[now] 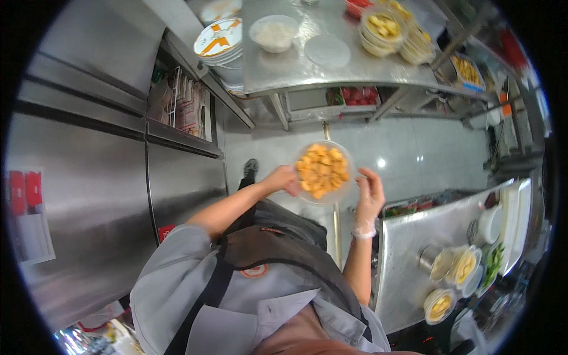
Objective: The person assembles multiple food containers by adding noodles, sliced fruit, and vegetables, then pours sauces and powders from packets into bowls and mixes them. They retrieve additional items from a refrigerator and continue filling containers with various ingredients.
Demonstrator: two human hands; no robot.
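Note:
A clear round plastic bowl (323, 171) full of yellow-orange food chunks is held out in front of my chest, above the pale floor. My left hand (283, 178) grips its left rim with bare fingers. My right hand (370, 196) wears a thin clear glove and sits just at the bowl's right side, fingers spread and slightly curled. Whether it touches the rim I cannot tell. My grey shirt and dark apron (260, 266) fill the lower middle of the view.
A steel counter (296, 71) ahead carries a white bowl (273, 32), a round lid (327, 51) and stacked tubs of yellow food (384, 26). Steel fridge doors (94, 195) stand at my left. A second steel counter (408, 248) at my right holds several cups of yellow pieces (464, 266).

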